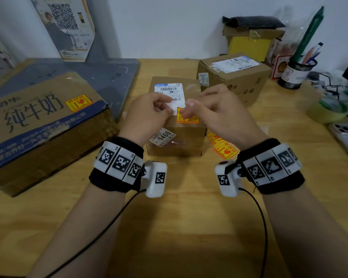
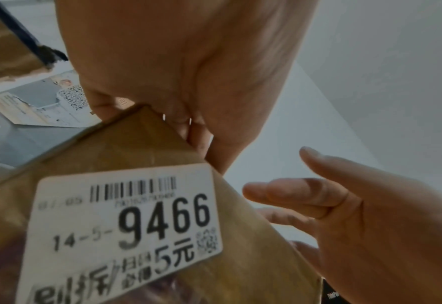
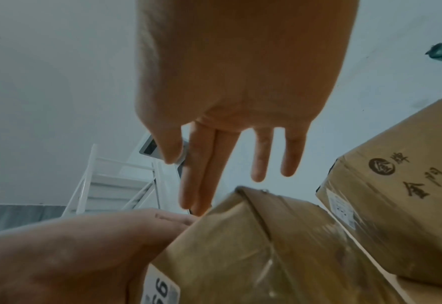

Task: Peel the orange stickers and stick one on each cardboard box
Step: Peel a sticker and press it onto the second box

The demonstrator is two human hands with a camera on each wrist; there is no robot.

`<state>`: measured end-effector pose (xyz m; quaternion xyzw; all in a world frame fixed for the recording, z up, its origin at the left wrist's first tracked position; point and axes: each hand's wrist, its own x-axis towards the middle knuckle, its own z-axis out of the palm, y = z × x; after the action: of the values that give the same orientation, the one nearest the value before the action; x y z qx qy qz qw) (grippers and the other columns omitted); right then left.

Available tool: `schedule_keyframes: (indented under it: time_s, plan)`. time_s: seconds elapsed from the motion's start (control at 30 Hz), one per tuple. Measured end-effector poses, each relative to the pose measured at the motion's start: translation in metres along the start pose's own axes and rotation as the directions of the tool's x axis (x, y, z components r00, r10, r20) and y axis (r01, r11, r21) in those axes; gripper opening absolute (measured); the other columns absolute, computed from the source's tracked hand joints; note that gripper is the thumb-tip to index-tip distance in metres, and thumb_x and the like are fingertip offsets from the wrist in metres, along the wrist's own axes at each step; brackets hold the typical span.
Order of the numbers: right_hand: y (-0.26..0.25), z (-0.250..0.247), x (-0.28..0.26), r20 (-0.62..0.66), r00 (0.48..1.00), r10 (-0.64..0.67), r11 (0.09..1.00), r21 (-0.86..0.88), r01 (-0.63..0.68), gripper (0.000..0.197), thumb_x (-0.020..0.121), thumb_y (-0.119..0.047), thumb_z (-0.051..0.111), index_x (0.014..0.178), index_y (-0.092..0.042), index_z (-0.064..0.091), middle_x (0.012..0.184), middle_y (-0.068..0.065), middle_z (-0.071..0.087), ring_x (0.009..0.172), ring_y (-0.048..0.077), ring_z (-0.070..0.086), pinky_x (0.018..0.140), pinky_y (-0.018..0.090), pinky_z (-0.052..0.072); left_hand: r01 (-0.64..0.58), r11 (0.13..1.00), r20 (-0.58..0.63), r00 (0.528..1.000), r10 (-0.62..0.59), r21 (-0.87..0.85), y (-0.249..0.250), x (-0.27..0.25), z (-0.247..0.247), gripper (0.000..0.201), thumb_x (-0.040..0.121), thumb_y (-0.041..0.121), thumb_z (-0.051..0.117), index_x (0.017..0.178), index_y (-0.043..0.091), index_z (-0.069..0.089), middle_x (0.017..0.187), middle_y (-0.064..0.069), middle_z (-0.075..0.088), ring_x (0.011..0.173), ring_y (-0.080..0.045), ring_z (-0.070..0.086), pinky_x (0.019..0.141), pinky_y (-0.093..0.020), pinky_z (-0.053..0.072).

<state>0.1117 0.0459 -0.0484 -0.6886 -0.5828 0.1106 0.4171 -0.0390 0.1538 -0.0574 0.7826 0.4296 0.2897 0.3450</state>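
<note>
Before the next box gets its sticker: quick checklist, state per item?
1. Orange sticker on middle box top: ok, edges pressed flat cannot tell.
2. Left hand pinches white backing paper: not ok, drop it first.
3. Right hand free, fingers straight: ok.
4. Spare stickers on table by right wrist: ok.
5. Milk carton stickered: ok.
6. Back box has no visible orange sticker: not ok.
</note>
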Motion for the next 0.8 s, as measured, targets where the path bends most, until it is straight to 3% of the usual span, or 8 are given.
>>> schedule_keyframes:
  time_s: [0.1,0.2,0.3,0.33,0.47,0.6,0.7,0.8]
  plan:
    - [0.0063,0.0051,0.0001,0.077,0.996,0.041,0.997,-0.070,-0.036,0.036,0.100,-0.051,0.049,0.095,-0.039,0.083,0.104,-0.014,0.074,0.124,0.007,0.043,0.107,0.039,0.040,0.013,1.000,-0.003,1.000,-0.013,0.018,-0.0030,-0.0002,0.0022,0.021,0.086,0.023,0.068,0.098,0.040,0.070,0.080,0.017,0.067,0.075,-0.006,0.059,0.098,-0.051,0.050]
    - [0.0083,0.0079,0.0041,0.079,0.993,0.083,0.983,-0.170,-0.068,0.035,0.103,-0.048,0.044,0.109,-0.043,0.078,0.111,-0.007,0.065,0.129,0.012,0.040,0.108,0.047,0.037,0.014,1.000,0.004,1.000,-0.014,0.020,-0.0029,0.0005,0.0018,0.023,0.088,0.018,0.069,0.103,0.036,0.071,0.081,0.016,0.067,0.074,-0.004,0.057,0.097,-0.047,0.051]
    - [0.0073,0.0099,0.0083,0.094,0.987,0.130,0.963,-0.248,-0.103,0.047,0.102,-0.056,0.040,0.104,-0.034,0.081,0.108,0.000,0.063,0.131,0.014,0.039,0.107,0.049,0.037,-0.001,1.000,0.017,1.000,0.001,0.019,-0.0025,0.0021,0.0008,0.026,0.092,0.013,0.068,0.115,0.025,0.072,0.084,0.014,0.064,0.071,0.001,0.054,0.077,-0.019,0.050]
    - [0.0057,0.0100,0.0081,0.100,0.985,0.141,0.960,-0.255,-0.112,0.049,0.101,-0.058,0.041,0.099,-0.030,0.082,0.111,0.001,0.061,0.131,0.014,0.038,0.108,0.048,0.037,0.002,1.000,0.017,1.000,-0.003,0.022,-0.0020,0.0022,0.0007,0.026,0.092,0.013,0.068,0.115,0.024,0.072,0.083,0.014,0.064,0.071,0.001,0.053,0.074,-0.016,0.048]
    - [0.0003,0.0052,0.0014,0.100,0.992,0.075,0.956,-0.290,-0.043,0.040,0.101,-0.047,0.053,0.073,-0.034,0.079,0.112,-0.002,0.048,0.122,0.010,0.036,0.110,0.040,0.027,0.045,0.999,0.026,0.999,-0.045,0.010,0.0016,0.0044,0.0032,0.022,0.091,0.012,0.069,0.098,0.033,0.069,0.081,0.015,0.064,0.074,-0.001,0.056,0.098,-0.042,0.052]
    - [0.0026,0.0075,0.0024,0.102,0.993,0.053,0.934,-0.358,-0.013,0.041,0.102,-0.050,0.042,0.105,-0.038,0.081,0.110,-0.003,0.059,0.126,0.011,0.035,0.107,0.038,0.022,0.085,0.996,0.040,0.996,-0.085,0.011,0.0047,0.0059,0.0054,0.023,0.085,0.017,0.071,0.079,0.039,0.068,0.077,0.017,0.068,0.084,-0.012,0.066,0.102,-0.054,0.048]
    - [0.0058,0.0099,0.0047,0.114,0.989,0.095,0.931,-0.363,-0.047,0.048,0.103,-0.056,0.036,0.111,-0.037,0.079,0.108,-0.003,0.061,0.126,0.012,0.033,0.098,0.035,0.018,0.094,0.996,0.040,0.995,-0.094,0.008,0.0054,0.0056,0.0054,0.025,0.086,0.015,0.069,0.079,0.039,0.067,0.080,0.016,0.069,0.089,-0.015,0.067,0.101,-0.053,0.048]
    - [0.0036,0.0071,0.0007,0.096,0.995,0.037,0.950,-0.311,-0.006,0.039,0.101,-0.047,0.050,0.095,-0.030,0.084,0.096,-0.007,0.059,0.110,0.005,0.032,0.102,0.035,0.024,0.078,0.997,0.040,0.996,-0.078,-0.016,0.0035,0.0067,0.0064,0.025,0.089,0.008,0.067,0.089,0.034,0.068,0.079,0.014,0.066,0.079,-0.009,0.062,0.098,-0.047,0.053]
